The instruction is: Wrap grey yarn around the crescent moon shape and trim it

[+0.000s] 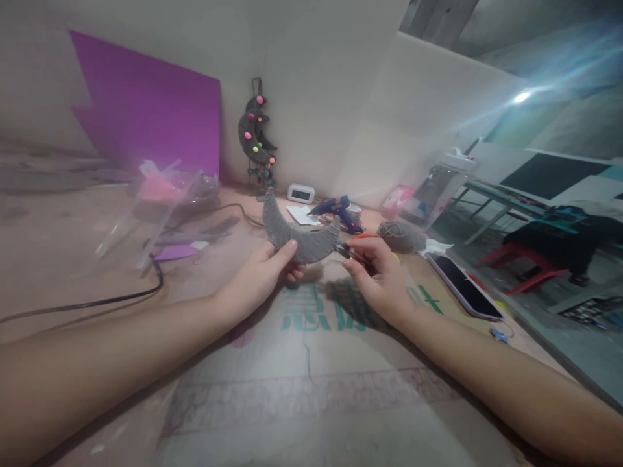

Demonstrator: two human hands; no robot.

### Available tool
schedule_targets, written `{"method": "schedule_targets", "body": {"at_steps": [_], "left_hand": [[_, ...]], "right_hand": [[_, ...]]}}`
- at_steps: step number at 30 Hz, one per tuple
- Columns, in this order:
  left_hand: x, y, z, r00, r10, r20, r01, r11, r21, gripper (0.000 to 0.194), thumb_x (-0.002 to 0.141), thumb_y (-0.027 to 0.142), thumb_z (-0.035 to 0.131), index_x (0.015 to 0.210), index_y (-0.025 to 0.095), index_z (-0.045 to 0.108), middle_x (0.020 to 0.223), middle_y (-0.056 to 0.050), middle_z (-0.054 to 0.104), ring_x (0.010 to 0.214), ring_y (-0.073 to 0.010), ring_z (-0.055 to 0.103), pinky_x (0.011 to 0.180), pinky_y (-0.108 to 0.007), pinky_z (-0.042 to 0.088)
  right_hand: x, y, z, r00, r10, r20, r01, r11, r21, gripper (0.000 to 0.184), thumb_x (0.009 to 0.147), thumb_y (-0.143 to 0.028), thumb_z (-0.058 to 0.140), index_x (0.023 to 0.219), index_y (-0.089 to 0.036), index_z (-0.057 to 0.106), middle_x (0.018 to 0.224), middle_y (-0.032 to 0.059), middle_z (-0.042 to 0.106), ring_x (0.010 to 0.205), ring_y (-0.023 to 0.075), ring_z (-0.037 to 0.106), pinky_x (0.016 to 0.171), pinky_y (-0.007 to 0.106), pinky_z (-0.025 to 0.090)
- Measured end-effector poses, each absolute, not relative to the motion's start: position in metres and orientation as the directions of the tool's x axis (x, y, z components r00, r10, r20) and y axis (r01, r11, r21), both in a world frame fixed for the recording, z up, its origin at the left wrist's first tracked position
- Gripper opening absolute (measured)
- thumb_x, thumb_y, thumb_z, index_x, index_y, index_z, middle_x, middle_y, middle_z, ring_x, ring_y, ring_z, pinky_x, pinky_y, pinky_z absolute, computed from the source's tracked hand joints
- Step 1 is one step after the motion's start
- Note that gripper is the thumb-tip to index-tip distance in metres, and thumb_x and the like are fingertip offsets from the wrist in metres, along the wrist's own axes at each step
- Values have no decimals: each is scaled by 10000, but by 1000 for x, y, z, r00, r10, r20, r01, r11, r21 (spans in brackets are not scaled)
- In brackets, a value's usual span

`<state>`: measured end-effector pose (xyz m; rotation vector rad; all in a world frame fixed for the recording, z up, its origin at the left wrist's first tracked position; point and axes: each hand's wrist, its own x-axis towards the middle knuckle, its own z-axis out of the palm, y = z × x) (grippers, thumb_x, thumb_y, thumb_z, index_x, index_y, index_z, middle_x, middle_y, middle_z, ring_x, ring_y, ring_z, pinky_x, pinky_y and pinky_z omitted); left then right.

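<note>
A crescent moon shape wrapped in grey yarn (311, 243) is held up over the table with both tips pointing upward. My left hand (275, 263) pinches its lower left part, thumb in front and fingers behind. My right hand (377, 275) is closed round small orange-handled cutters (357, 237), partly hidden by the fingers. Their dark tip is at the crescent's right end; whether it touches the yarn I cannot tell. A loose strand of yarn lies on the table sheet below.
A blue glue gun (343, 211), a white clock (300, 193) and a grey yarn ball (402, 237) stand behind the hands. A phone (464, 285) lies at right. A decorated moon hanging (256, 133) and a purple sheet (156, 104) are at the wall; a black cable (97, 301) crosses left.
</note>
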<state>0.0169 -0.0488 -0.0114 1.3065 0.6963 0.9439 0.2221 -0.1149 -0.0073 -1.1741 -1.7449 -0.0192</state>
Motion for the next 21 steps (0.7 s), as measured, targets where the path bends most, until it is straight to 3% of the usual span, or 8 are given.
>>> {"method": "schedule_targets", "body": {"at_steps": [3,10,14,21], "left_hand": [[17,-48,-10,444,892,85,-211,12,977,257,870,431,540,786,190,567,672,-2,621,615,-150,589,622,-278,481],[15,-46,-11,436,897,68,-247,47,968,237,891,422,516,904,192,573,684,1,627,639,-158,599,624,-287,490],[16,-45,-13,416,906,74,-250,35,967,251,889,422,514,847,182,574,667,-6,629,621,-162,603,609,-289,492],[18,-44,-17,420,904,77,-276,46,960,236,890,397,520,827,180,586,665,-10,639,616,-172,609,601,-301,495]], "right_hand": [[223,-113,-6,-36,694,719,717,520,-465,175,890,-294,607,1043,-231,550,781,-4,568,648,133,544,577,259,467],[226,-113,-8,-166,668,726,786,534,-311,209,886,-301,632,1071,-220,579,747,0,598,595,125,546,537,248,448],[229,-110,-9,-229,666,710,818,527,-230,238,883,-298,643,1100,-212,603,814,28,669,617,130,593,548,246,460],[229,-109,-10,-259,654,710,825,532,-189,191,877,-280,648,1058,-221,642,844,36,714,655,144,642,573,242,490]]}}
